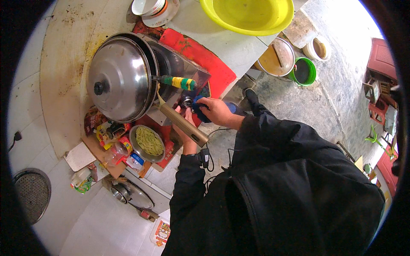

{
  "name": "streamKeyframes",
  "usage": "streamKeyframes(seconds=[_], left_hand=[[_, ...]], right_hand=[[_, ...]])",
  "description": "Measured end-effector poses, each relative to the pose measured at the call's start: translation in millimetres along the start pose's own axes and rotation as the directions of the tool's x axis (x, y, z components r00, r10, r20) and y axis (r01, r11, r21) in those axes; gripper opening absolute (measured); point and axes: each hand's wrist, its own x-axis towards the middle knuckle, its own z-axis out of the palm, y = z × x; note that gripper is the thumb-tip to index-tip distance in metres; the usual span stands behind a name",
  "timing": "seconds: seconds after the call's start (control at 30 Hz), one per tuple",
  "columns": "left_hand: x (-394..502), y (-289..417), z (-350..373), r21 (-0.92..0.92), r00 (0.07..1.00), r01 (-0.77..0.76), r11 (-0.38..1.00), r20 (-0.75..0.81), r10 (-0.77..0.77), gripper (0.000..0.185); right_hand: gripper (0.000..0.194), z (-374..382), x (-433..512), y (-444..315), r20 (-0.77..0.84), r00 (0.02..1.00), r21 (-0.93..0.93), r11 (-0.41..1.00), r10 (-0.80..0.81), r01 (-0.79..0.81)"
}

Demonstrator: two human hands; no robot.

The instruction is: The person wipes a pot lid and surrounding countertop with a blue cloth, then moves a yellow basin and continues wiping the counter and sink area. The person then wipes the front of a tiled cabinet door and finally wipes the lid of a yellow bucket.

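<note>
My right hand (216, 110) grips a bunched blue cloth (201, 110) beside a round dark knob-like part with a shiny rim (186, 101) at the front of the metal gas stove (189, 68). My left hand (185, 124) is partly hidden under a gold-brown pan handle (184, 123); its fingertips are close to that round part, and whether they hold it is unclear. On the stove stands a wok with a domed metal lid (120, 80) and a handle wrapped in green and yellow tape (177, 82). A metal bowl of pale green shredded vegetable (149, 141) is left of my left hand.
A plastic bottle (117, 153) and seasoning packets (109, 132) lie by the bowl. Beyond the stove are stacked bowls (149, 8) and a yellow basin (250, 19). A lidded bucket (277, 57) and a green bucket (302, 72) stand on the floor. A cable hangs by my left wrist.
</note>
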Motion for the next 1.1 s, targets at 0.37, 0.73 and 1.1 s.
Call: streamKeyframes(seconds=[0.37, 0.73, 1.1], left_hand=[[-4, -2, -2, -0.264, 1.000, -0.004, 0.965, 0.013, 0.008, 0.039], [-2, 6, 3, -0.214, 0.981, 0.193, 0.958, 0.068, -0.182, 0.043], [-4, -9, 4, -0.322, 0.998, -0.044, 0.946, -0.046, 0.031, 0.031]], right_hand=[[0.029, 7, 23, -24, 0.069, 0.989, -0.307, 0.940, -0.131, 0.146], [0.029, 0, 17, 1, 0.192, 0.942, -0.334, 0.921, 0.276, -0.202], [0.026, -7, 43, -34, 0.149, 0.987, -0.384, 0.916, -0.060, 0.114]])
